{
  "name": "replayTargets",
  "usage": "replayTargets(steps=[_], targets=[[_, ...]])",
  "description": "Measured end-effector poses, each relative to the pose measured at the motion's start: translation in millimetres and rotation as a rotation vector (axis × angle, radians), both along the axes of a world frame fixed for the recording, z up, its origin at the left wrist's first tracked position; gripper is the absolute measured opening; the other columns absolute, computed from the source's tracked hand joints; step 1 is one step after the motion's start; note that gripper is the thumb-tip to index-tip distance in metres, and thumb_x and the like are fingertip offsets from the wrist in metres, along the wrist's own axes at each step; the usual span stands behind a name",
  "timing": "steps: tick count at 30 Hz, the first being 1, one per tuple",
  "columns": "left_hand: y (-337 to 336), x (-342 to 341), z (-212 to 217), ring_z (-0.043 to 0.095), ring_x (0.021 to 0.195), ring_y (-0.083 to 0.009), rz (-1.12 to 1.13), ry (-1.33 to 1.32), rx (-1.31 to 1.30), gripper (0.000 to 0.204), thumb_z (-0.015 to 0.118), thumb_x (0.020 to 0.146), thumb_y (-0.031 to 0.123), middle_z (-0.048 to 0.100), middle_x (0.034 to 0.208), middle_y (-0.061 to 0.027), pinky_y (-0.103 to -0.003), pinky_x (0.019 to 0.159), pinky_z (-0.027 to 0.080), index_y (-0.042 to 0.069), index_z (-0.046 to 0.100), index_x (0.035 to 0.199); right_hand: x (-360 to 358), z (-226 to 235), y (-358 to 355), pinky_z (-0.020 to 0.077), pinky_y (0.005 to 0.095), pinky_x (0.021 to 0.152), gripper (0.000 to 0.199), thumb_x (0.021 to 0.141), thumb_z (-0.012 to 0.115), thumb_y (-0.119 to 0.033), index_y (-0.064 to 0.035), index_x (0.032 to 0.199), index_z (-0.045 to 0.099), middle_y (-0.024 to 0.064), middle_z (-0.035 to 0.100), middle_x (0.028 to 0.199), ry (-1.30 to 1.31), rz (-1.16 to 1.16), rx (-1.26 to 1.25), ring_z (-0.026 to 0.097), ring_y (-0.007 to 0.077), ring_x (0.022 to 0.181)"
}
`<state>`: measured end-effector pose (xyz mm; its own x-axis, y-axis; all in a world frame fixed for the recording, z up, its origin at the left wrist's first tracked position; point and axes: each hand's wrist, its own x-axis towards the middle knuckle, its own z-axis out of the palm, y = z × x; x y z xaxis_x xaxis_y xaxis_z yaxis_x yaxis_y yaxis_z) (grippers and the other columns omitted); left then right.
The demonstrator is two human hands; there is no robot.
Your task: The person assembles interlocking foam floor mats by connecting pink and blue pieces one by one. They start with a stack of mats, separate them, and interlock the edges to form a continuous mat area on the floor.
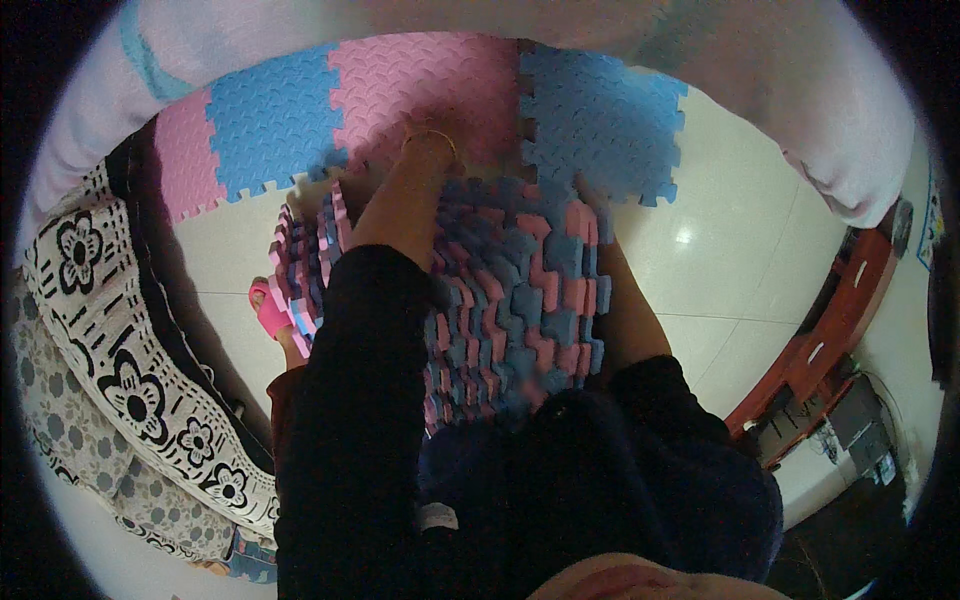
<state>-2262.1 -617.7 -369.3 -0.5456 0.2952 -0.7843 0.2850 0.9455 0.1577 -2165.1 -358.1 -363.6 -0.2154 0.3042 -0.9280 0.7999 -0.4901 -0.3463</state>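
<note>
A thick stack of blue and pink interlocking foam mat tiles rests against my front, its jigsaw edges facing up. My right hand is closed on the stack's far right edge, its fingers partly hidden. My left arm reaches forward past the stack's left side. My left hand, with a thin bracelet at the wrist, is low over a pink foam tile on the floor; its fingers are lost in shadow. Left of that forearm, more foam tiles stand on edge.
Blue foam tiles lie on both sides of the pink one on the pale tiled floor. A flower-patterned cover lines the left. Reddish-brown wooden furniture is at right. Pale cloth spans the top. A pink slipper shows.
</note>
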Motion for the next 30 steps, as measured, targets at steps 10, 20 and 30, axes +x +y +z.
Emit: replayTargets(steps=[10, 20, 30], targets=[[3, 29, -27, 0.044, 0.123, -0.0319, 0.043, 0.028, 0.117, 0.048, 0.055, 0.083, 0.032, 0.042, 0.137, -0.016, -0.042, 0.104, 0.035, 0.008, 0.051, 0.125, 20, -137, 47, 0.0482, 0.0383, 0.068, 0.063, 0.075, 0.072, -0.044, 0.0067, 0.108, 0.056, 0.0202, 0.063, 0.1, 0.209, 0.717, 0.381, 0.061, 0.0292, 0.083], [5, 36, 21, 0.036, 0.128, -0.037, 0.149, -0.081, 0.064, 0.052, 0.05, 0.087, 0.025, 0.034, 0.141, -0.0167, -0.045, 0.105, 0.034, 0.009, 0.04, 0.135, -56, 5, 38, 0.0447, 0.044, 0.086, 0.071, 0.077, 0.057, -0.061, 0.0021, 0.11, 0.06, 0.0227, 0.061, 0.11, -0.122, 1.539, 0.404, 0.059, 0.0355, 0.101], [10, 45, -28, 0.03, 0.133, -0.0332, 0.284, -0.105, 0.093, 0.054, 0.044, 0.089, 0.028, 0.023, 0.149, -0.0119, -0.049, 0.108, 0.026, 0.012, 0.034, 0.139, -121, -3, -13, 0.0363, 0.0517, 0.097, 0.063, 0.082, 0.055, -0.051, -0.0095, 0.128, 0.046, 0.0163, 0.04, 0.135, 0.983, 1.937, 1.233, 0.038, 0.0365, 0.124]])
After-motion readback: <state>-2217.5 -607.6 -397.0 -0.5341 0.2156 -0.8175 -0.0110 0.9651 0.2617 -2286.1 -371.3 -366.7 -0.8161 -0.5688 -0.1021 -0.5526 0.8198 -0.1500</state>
